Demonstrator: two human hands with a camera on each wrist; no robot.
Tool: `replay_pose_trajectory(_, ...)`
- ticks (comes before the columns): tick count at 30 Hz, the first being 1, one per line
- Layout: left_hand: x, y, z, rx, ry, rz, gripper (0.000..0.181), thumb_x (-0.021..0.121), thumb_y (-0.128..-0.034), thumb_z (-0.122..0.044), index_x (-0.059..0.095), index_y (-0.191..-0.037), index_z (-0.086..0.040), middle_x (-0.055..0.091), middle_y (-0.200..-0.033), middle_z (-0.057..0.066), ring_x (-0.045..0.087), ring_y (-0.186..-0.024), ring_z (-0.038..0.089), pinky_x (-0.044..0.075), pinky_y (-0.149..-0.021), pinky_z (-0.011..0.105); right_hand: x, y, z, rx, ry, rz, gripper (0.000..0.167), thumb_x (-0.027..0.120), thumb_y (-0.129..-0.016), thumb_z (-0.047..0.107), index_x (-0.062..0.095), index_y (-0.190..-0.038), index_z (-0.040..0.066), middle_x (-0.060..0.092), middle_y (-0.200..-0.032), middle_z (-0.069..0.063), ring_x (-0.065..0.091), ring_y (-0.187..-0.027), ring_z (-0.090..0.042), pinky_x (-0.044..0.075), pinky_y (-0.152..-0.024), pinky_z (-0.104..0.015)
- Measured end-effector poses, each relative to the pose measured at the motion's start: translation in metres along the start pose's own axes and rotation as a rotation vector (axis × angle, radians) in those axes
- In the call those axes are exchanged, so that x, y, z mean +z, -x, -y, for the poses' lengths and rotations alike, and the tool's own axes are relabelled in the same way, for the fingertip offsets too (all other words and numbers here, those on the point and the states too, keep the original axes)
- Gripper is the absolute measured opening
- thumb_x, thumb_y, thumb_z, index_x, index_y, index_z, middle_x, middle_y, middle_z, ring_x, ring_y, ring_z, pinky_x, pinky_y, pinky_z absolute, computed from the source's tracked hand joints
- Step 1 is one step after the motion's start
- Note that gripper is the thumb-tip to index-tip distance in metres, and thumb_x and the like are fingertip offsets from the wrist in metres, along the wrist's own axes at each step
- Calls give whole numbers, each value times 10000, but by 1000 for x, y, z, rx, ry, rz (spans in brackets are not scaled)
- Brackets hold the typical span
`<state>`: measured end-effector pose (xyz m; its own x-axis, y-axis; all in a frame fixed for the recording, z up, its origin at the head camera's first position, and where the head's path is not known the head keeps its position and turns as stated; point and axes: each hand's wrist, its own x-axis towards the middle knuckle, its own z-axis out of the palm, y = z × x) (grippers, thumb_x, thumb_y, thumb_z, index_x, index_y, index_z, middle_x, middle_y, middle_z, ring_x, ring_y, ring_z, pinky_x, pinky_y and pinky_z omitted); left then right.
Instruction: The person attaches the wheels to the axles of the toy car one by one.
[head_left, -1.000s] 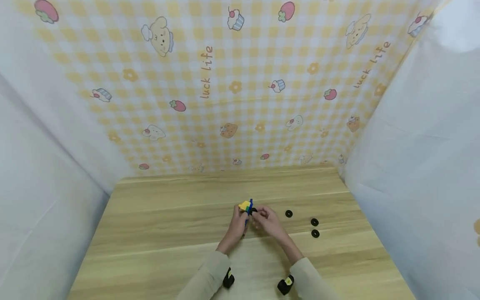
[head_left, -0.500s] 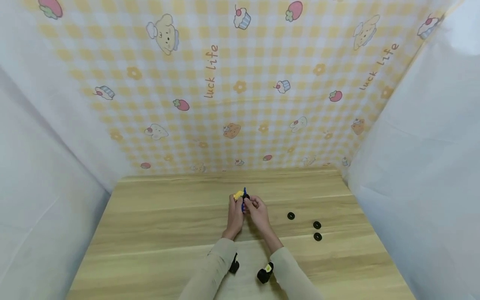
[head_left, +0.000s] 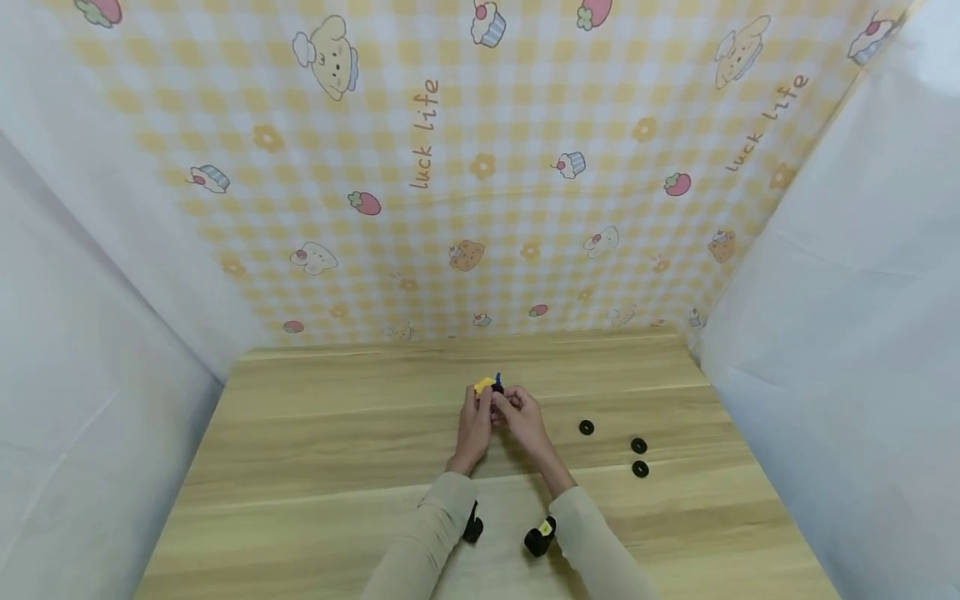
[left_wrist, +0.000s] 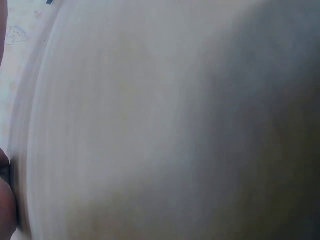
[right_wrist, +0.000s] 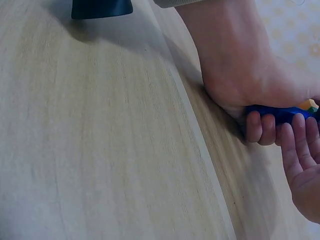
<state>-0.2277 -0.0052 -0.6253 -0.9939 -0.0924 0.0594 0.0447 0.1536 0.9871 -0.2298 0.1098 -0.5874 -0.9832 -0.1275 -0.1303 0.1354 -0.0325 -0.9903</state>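
Note:
Near the middle of the table, my left hand (head_left: 474, 432) grips a small blue and yellow toy (head_left: 483, 386). The right wrist view shows the left fingers curled round the toy's long blue part (right_wrist: 280, 114). My right hand (head_left: 528, 427) meets it from the right, its thumb and fingers pinching a black wheel-like ring (head_left: 497, 389) against the toy's side. Whether the ring is seated on the toy is hidden by the fingers. Only slivers of the left hand (left_wrist: 6, 210) appear at the left edge of the left wrist view.
Three black rings lie on the wooden table (head_left: 315, 442) to the right: one ring (head_left: 587, 427) closer to the hands, a second ring (head_left: 639, 446) and a third ring (head_left: 640, 469) farther right. A checked cloth (head_left: 480, 208) hangs behind, with white sheets on both sides.
Both hands have moved together farther from the body with the toy. The black ring stays pinched at its side and more of the toy is covered. The loose rings have not been touched.

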Motion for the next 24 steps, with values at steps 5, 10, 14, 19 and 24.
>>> replay_pose_trajectory(5, 0, 3, -6, -16, 44, -7, 454, 354, -1069, -488, 536, -1234, -106, 646, -1092, 130, 591, -899, 177, 508, -795, 307, 4, 7, 16, 28, 17, 23, 351, 452, -1074, 287, 526, -1211, -27, 620, -1024, -131, 617, -952, -460, 529, -880, -603)
replay_pose_trajectory(10, -2, 5, -7, -50, 82, 25, 534, 356, -1052, -537, 589, -1146, -66, 617, -860, 142, 581, -740, 207, 523, -709, 323, 6, -4, -11, -28, 130, 34, 529, 284, -1095, 427, 476, -1321, -11, 565, -989, -94, 569, -788, -256, 552, -703, -377)
replay_pose_trajectory(14, -4, 2, -3, -70, 106, 75, 606, 360, -1023, -607, 566, -967, -40, 509, -686, 86, 507, -605, 184, 464, -618, 290, 5, -11, -31, -106, 214, -7, 565, 204, -1093, 472, 546, -1253, 52, 572, -992, -128, 531, -804, -178, 486, -696, -282)
replay_pose_trajectory(19, -4, 1, -2, -94, 98, 129, 596, 361, -1009, -634, 564, -911, -82, 546, -685, 116, 519, -575, 170, 472, -585, 288, 3, -12, -38, -124, 243, -30, 556, 187, -1093, 473, 563, -1212, 82, 572, -1019, -109, 529, -877, -187, 453, -793, -308)
replay_pose_trajectory(24, -4, 2, -2, -96, 52, 143, 593, 337, -997, -667, 549, -891, -124, 557, -700, 109, 516, -587, 164, 466, -617, 292, 1, -8, -32, -96, 223, 10, 537, 175, -1098, 439, 541, -1216, 64, 551, -983, -72, 525, -894, -222, 446, -788, -294)
